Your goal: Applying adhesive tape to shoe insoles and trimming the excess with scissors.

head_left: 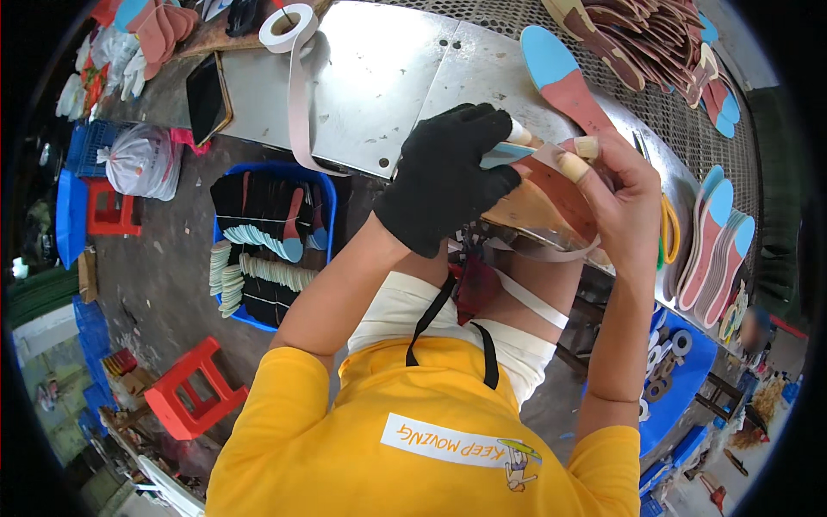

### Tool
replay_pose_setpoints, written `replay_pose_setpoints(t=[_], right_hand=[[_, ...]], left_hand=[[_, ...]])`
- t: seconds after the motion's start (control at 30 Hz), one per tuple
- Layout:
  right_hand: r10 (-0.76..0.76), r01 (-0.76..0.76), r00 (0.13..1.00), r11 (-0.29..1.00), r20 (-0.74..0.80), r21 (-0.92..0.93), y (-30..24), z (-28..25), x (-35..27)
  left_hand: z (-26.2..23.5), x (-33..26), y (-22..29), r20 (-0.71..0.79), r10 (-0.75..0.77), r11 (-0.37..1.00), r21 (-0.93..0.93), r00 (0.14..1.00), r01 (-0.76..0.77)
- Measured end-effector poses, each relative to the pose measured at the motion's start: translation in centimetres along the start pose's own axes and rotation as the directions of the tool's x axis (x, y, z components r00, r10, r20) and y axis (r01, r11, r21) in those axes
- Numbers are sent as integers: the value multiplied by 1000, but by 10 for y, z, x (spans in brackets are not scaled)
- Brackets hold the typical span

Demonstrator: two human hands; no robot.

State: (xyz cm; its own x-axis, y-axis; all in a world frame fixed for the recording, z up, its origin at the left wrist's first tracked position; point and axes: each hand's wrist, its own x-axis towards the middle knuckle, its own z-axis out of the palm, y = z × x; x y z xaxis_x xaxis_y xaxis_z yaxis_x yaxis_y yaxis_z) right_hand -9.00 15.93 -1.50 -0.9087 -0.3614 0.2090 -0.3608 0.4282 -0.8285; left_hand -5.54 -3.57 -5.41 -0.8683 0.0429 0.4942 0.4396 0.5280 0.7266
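My left hand (448,172), in a black glove with its fingertips bare or wrapped, pinches the light blue end of an insole (506,154) over the table's near edge. Close beside it, my right hand (622,185) is bare, with pale wraps on its thumb and a finger. These pinch a thin pale strip (548,156), and a ribbon-like length (560,256) loops below the hand. Behind the strip lie tan and reddish-brown pieces (517,211), partly hidden by my hands. Just beyond rests a blue and reddish-brown insole (564,86).
The metal table (370,77) bears a tape roll (287,28), a phone (209,99), yellow-handled scissors (668,228) and stacked insoles (719,237). More insoles (637,39) pile on mesh. A blue crate (332,215) of bundled insoles, red stools (194,388) and a blue bin (693,379) stand below.
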Motion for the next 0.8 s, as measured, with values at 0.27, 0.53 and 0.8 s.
replay_pose_setpoints(t=[0.27,0.53,0.8], right_hand=[[17,-20,1000,984,-19,-174,-7,13,2],[-265,268,963,922,50,-279,6,7,-2],[212,-268,949,931,232,248,13,-34,7]], left_hand=[[7,-3,-8,-38,12,999,-44,999,-13],[14,-9,-9,-66,176,970,179,982,-162],[6,6,6,92,109,988,100,990,-118]])
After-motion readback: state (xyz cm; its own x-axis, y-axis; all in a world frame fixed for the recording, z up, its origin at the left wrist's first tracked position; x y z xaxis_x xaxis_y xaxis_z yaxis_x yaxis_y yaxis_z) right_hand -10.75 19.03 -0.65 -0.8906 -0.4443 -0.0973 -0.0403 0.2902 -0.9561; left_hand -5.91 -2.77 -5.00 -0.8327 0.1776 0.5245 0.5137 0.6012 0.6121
